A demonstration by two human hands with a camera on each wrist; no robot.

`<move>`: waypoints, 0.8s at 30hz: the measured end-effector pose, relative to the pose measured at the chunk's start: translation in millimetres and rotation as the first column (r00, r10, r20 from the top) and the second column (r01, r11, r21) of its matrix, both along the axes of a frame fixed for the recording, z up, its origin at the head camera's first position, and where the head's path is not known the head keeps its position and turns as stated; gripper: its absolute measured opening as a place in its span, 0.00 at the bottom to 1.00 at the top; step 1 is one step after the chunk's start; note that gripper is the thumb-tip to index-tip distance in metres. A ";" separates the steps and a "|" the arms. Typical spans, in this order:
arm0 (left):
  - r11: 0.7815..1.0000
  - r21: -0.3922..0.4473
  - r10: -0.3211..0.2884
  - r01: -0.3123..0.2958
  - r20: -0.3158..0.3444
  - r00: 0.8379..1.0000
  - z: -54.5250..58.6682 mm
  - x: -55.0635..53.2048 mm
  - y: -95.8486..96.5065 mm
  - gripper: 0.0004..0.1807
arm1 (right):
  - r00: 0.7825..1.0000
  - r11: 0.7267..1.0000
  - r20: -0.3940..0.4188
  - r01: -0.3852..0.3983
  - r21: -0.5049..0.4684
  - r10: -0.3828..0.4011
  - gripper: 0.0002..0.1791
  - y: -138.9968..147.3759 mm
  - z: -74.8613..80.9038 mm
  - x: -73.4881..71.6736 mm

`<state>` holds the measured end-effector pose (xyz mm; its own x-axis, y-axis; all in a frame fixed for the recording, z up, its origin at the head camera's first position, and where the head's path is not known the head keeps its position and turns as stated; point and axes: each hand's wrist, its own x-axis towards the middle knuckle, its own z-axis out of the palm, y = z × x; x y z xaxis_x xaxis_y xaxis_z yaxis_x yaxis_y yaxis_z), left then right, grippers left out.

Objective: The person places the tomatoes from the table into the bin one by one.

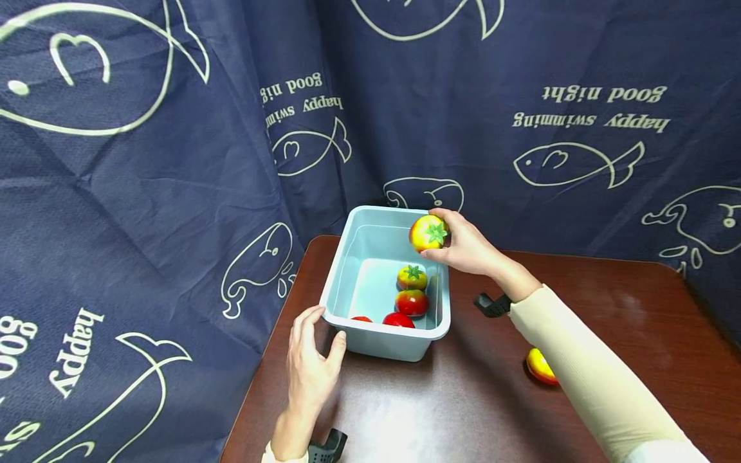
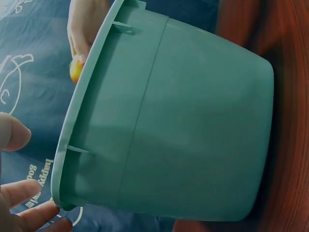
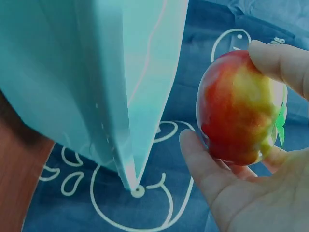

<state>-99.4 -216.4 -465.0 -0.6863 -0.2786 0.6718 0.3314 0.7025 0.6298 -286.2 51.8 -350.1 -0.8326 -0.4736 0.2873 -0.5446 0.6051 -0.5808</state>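
My right hand [image 1: 470, 247] grips a red and yellow tomato [image 1: 427, 233] with a green leafy top, between thumb and fingers. It holds the tomato up over the far right part of a light blue plastic bin [image 1: 382, 345]. Inside the bin, several tomatoes lie along the right side and near wall, among them a yellowish one with a green top [image 1: 412, 279] and a red one [image 1: 411, 303]. At the near left corner, my left hand [image 1: 312, 370] has its fingers spread, fingertips right at the rim [image 2: 59, 200].
Another yellow and red tomato [image 1: 540, 366] lies on the brown wooden table [image 1: 463, 399] at the right, partly hidden by my right sleeve [image 1: 585, 360]. A dark blue curtain [image 1: 440, 116] with white fish drawings hangs behind and at the left.
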 end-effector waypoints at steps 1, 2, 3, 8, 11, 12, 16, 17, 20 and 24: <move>1.000 -0.003 -0.001 0.001 0.001 1.000 0.3 -0.2 -0.2 0.28 | 1.000 1.000 0.002 -0.003 0.001 0.003 0.44 -1.5 0.1 -1.3; 1.000 -0.006 -0.003 0.003 0.001 1.000 0.5 -0.5 -0.3 0.28 | 1.000 1.000 0.005 -0.004 0.001 0.004 0.44 -2.9 0.2 -2.6; 1.000 -0.007 -0.004 0.004 0.001 1.000 0.5 -0.6 -0.5 0.28 | 1.000 1.000 0.007 -0.004 0.004 0.004 0.44 -4.2 0.1 -3.7; 1.000 -0.009 -0.003 0.003 0.004 1.000 0.7 -0.4 -1.2 0.28 | 1.000 1.000 0.016 -0.003 0.007 0.003 0.44 -9.7 -1.4 -8.9; 1.000 -0.012 -0.002 0.002 0.004 1.000 0.9 -0.3 -1.8 0.28 | 1.000 1.000 0.031 -0.005 0.007 0.005 0.44 -13.2 -2.0 -12.2; 1.000 -0.011 -0.002 0.002 0.006 1.000 1.1 -0.3 -1.8 0.28 | 0.999 1.000 0.041 -0.007 0.006 0.007 0.44 -14.6 -1.5 -13.1; 1.000 -0.007 -0.005 0.005 0.015 1.000 1.2 -0.2 -1.8 0.29 | 0.997 1.000 0.077 -0.022 0.003 0.022 0.44 -20.0 1.2 -15.6; 1.000 -0.007 -0.006 0.006 0.016 1.000 1.1 -0.2 -1.9 0.29 | 0.996 1.000 0.085 -0.023 0.001 0.023 0.44 -21.4 1.7 -16.2; 1.000 -0.008 -0.006 0.006 0.019 1.000 1.0 0.0 -2.1 0.29 | 0.995 1.000 0.099 -0.025 -0.006 0.026 0.44 -26.6 3.0 -18.4; 1.000 -0.008 -0.005 0.005 0.017 1.000 0.6 -0.3 -2.0 0.29 | 0.992 1.000 0.123 -0.020 -0.011 0.021 0.45 -32.2 3.3 -21.4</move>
<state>-99.7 -218.4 -464.4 -0.6992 -0.2700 0.6619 0.3240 0.7057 0.6301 -307.6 19.6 -346.9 -0.8522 -0.4884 0.1876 -0.4805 0.5888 -0.6500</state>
